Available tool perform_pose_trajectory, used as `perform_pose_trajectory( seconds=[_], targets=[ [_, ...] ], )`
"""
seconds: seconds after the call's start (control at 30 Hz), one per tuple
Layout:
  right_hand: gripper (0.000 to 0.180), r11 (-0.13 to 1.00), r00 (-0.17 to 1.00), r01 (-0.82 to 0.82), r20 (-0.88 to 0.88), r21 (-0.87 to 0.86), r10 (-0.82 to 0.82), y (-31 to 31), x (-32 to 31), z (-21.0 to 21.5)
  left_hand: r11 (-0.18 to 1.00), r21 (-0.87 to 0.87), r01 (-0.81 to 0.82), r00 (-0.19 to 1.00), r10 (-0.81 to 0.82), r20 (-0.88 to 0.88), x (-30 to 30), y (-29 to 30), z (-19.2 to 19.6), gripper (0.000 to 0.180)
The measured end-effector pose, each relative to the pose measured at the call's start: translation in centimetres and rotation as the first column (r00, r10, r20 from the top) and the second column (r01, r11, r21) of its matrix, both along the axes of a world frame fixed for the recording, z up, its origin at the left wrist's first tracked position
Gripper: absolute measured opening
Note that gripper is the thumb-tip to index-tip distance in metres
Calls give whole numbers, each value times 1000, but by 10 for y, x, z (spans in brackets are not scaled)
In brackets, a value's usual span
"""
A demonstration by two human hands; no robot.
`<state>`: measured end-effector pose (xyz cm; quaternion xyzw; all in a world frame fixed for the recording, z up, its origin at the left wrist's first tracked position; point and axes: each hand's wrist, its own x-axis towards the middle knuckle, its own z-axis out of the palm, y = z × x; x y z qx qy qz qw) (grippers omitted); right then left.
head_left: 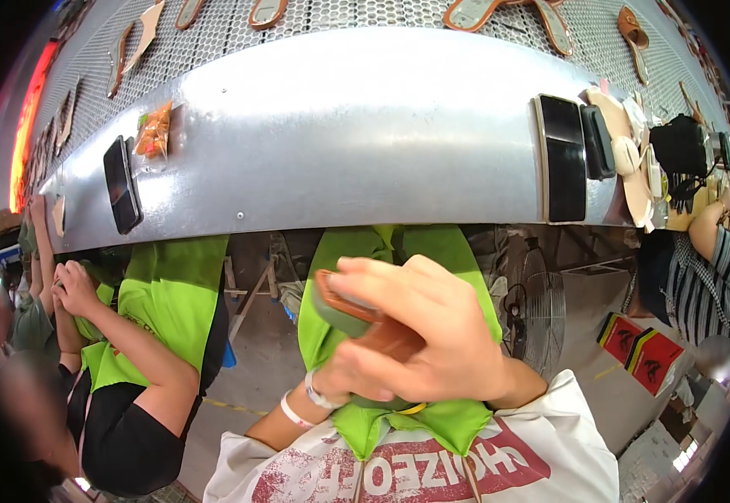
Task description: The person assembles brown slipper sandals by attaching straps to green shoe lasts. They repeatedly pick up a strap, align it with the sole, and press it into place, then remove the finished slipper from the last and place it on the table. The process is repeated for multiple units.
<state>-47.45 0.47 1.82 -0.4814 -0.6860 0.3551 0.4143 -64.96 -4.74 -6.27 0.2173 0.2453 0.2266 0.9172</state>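
I am seated in a footwear factory: shoe soles [474, 12] ride a perforated conveyor [340, 12], green-aproned co-workers [168, 293] alongside the metal bench [340, 134].

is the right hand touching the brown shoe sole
Touching. The head view shows the right hand wrapped over the brown shoe sole, fingers lying flat on its edge.

Single head-worn fisheye view, looking steeply down, hands close below, metal workbench [340, 142] curving across the top

Left hand [344, 381] mostly hidden behind right hand [419, 331]; sandal [356, 314] largely covered by fingers; left edge people blurred.
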Motion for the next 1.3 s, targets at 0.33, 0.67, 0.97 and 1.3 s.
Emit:
perform_pose_trajectory(
  seconds=[0.33, 0.67, 0.97, 1.3],
  targets=[
    [19, 735, 829, -167, -497, -657, -256, -68, 53, -49, 957, -241, -162, 986, 165, -8, -15, -28, -33, 100],
    [22, 688, 886, -202, -429, -697, -176, -67, 24, -62, 975, -89, -206, 978, 202, -52, -23, -34, -35, 112],
    [73, 587, 791, -527, -607, -614, 74, -51, 22, -74, 939, 341, -32, 990, -18, 143, -30, 0, -62, 116],
    [59, 916, 989, 80, -85, -392, -122, -83, 35, -60, 990, 135, -41, 998, 35, 53, -20, 29, -28, 92]
  ],
)
